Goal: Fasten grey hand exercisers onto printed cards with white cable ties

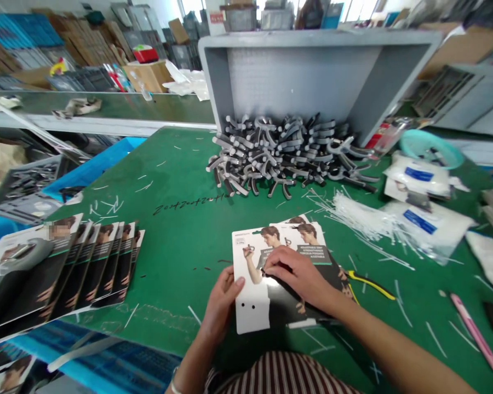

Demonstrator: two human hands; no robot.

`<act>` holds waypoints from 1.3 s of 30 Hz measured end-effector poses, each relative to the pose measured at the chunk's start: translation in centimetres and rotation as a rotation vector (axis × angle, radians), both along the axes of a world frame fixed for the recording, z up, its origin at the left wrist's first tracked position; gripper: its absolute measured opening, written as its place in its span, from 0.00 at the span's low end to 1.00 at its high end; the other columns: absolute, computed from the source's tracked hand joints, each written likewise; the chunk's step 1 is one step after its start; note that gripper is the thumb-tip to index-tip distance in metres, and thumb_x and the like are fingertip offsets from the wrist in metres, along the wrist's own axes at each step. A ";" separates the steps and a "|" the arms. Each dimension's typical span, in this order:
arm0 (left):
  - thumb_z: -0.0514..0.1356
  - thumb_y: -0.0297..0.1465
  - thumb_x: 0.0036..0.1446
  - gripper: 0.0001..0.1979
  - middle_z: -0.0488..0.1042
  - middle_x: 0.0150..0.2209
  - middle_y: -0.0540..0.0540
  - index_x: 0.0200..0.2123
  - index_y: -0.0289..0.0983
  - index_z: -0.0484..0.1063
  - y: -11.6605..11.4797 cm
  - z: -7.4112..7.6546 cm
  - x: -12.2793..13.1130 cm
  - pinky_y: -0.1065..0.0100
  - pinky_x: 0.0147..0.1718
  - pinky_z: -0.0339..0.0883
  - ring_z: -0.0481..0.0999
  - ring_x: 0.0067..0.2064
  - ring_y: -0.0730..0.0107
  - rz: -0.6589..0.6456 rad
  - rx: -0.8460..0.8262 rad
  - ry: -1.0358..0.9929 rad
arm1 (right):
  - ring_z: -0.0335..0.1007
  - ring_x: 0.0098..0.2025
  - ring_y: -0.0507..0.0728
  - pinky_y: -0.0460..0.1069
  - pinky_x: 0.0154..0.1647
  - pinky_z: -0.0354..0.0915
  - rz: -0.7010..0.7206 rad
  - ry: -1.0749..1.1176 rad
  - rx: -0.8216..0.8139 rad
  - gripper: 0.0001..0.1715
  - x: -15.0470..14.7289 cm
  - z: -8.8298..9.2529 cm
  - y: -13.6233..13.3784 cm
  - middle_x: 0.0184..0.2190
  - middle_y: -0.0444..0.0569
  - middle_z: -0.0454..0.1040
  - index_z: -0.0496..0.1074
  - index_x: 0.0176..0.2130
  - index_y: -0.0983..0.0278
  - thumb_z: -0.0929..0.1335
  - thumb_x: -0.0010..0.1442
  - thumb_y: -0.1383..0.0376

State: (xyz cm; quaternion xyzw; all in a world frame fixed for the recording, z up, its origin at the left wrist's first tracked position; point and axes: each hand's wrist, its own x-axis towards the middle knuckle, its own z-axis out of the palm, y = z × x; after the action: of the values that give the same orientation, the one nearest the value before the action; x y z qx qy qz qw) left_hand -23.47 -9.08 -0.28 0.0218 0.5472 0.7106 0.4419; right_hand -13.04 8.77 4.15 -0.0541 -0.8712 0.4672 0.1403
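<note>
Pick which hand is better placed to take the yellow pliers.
Probably the right: the right hand rests on the card close to the pliers, while the left hand holds the card's opposite edge.

You wore a dark maroon shirt with thin white vertical stripes, its fabric gathered at the bottom of the view, and a thin silver bangle around your left wrist.

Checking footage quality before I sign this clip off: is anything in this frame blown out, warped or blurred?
In the head view, the windows are blown out, the wide lens stretches the stack of printed cards at the left edge, and a pixelated patch sits on the top card, while the right hand looks sharp.
</note>
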 end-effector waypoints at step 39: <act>0.65 0.36 0.53 0.16 0.80 0.35 0.44 0.44 0.35 0.77 2.8 3.8 -6.1 0.71 0.31 0.67 0.76 0.33 0.66 -0.525 -0.086 0.282 | 0.69 0.22 0.53 0.49 0.27 0.65 -0.689 -0.149 0.135 0.17 6.2 0.3 18.8 0.26 0.47 0.75 0.69 0.36 0.62 0.62 0.65 0.52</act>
State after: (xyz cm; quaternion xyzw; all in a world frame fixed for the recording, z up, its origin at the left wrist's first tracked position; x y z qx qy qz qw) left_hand -29.61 -6.30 3.57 0.2421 0.6085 0.5381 0.5306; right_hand -6.88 27.54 4.42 -0.3691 -0.8385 0.3289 0.2290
